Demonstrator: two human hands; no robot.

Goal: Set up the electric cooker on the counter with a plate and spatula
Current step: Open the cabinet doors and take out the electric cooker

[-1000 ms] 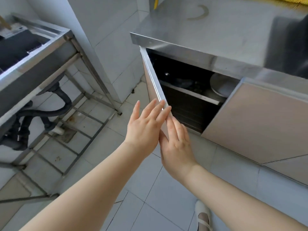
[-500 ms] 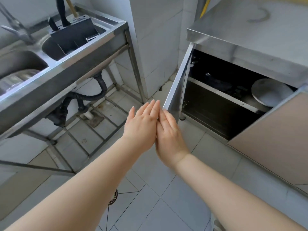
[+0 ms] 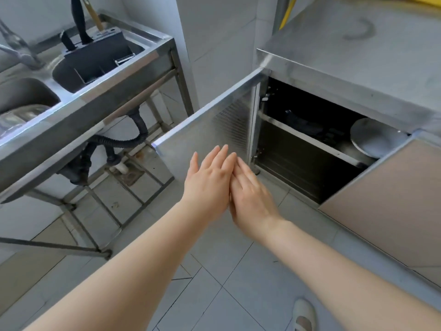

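The steel counter (image 3: 353, 51) runs along the right, bare on top. Below it the left cabinet door (image 3: 210, 137) stands wide open. On the cabinet shelf (image 3: 307, 139) lie a dark pan-like object (image 3: 303, 123) and a round silver plate or lid (image 3: 377, 137). My left hand (image 3: 207, 185) and my right hand (image 3: 250, 194) are side by side in front of the door, fingers straight, touching each other and holding nothing. No cooker or spatula is clearly seen.
A steel sink stand (image 3: 95, 96) on the left holds a black knife block (image 3: 95, 56) with handles sticking up. Drain hoses (image 3: 119, 139) hang under it. The right cabinet door (image 3: 393, 204) is partly open. White tiled floor lies below, with my shoe (image 3: 304, 314) near the bottom.
The cabinet door has swung further open to the left. Both hands have come off its edge and now hover together in front of it. My view has turned left.
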